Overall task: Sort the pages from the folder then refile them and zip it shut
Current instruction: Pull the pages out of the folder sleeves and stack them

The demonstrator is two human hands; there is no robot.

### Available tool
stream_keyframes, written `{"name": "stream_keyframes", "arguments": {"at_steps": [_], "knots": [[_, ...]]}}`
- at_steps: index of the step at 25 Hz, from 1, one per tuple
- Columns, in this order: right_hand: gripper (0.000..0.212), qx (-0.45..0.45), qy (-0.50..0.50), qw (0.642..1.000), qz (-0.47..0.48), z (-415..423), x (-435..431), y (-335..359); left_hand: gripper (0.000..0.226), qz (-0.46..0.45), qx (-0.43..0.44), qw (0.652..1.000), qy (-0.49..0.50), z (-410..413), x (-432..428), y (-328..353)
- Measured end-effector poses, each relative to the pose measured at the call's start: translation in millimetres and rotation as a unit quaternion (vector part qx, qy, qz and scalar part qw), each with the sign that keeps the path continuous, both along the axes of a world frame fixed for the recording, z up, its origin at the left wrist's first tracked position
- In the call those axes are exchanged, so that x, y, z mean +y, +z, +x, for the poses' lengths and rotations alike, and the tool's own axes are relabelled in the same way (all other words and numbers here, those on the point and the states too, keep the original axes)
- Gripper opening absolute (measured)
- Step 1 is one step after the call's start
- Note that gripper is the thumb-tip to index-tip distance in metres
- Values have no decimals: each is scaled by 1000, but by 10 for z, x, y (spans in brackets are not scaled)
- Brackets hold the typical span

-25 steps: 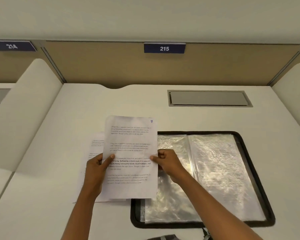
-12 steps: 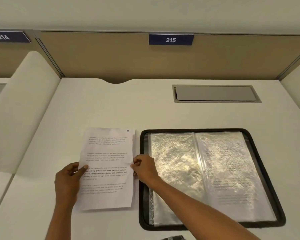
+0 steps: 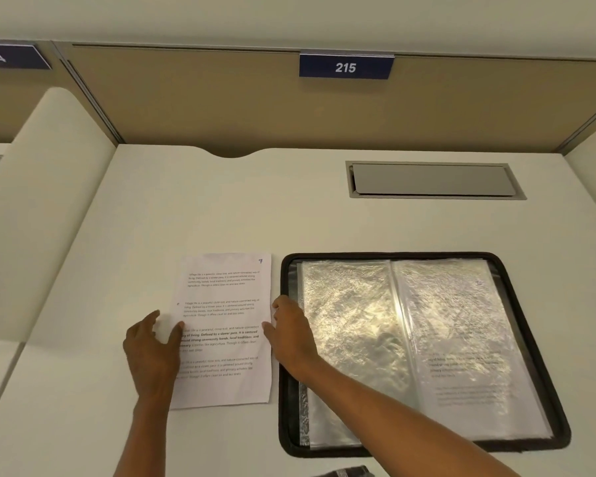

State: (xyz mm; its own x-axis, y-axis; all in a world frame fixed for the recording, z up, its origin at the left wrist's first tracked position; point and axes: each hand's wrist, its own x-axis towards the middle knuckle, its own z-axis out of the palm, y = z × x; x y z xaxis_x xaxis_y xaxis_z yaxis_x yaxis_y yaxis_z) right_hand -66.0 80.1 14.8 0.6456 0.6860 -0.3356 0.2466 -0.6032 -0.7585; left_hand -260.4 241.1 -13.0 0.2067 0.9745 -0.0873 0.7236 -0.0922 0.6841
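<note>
The person is in the sorting step: a printed page, numbered 7 in its top corner, is lying flat on the tabletop just beside the left edge of the open folder. The left hand is resting open, its thumb touching the page's left edge. The right hand is touching the right edge with loosely bent fingers; whether it is pinching the paper cannot be told. Another printed sheet is showing through the right-hand plastic sleeve. The next move is probably calling for a reach into that sleeve to draw the sheet out without creasing it.
</note>
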Motion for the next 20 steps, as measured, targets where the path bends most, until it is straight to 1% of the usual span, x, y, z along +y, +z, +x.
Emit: {"name": "stream_keyframes", "arguments": {"at_steps": [3, 6, 10, 12, 14, 17, 20], "knots": [[36, -35, 50, 998, -4, -120, -10, -17, 55, -2, -10, 1000, -20, 25, -38, -34], [50, -36, 98, 995, -9, -180, 4, -49, 49, 18, -7, 999, -37, 67, -46, -69], [65, -33, 119, 992, -1, -117, -1, -38, 43, 29, 8, 998, -46, 89, -15, -164], [62, -40, 122, 992, 9, -77, -46, -7, 44, 31, 40, 998, -31, 127, -50, -130], [54, -64, 123, 990, 23, -38, -127, 30, 46, 53, 72, 996, -16, 195, -138, -67], [53, -126, 125, 984, 36, 38, -305, 61, 47, 96, 62, 993, -30, 363, -350, 9], [57, -185, 112, 975, 54, 157, -531, 46, 48, 90, 42, 992, -72, 622, -639, 72]]}}
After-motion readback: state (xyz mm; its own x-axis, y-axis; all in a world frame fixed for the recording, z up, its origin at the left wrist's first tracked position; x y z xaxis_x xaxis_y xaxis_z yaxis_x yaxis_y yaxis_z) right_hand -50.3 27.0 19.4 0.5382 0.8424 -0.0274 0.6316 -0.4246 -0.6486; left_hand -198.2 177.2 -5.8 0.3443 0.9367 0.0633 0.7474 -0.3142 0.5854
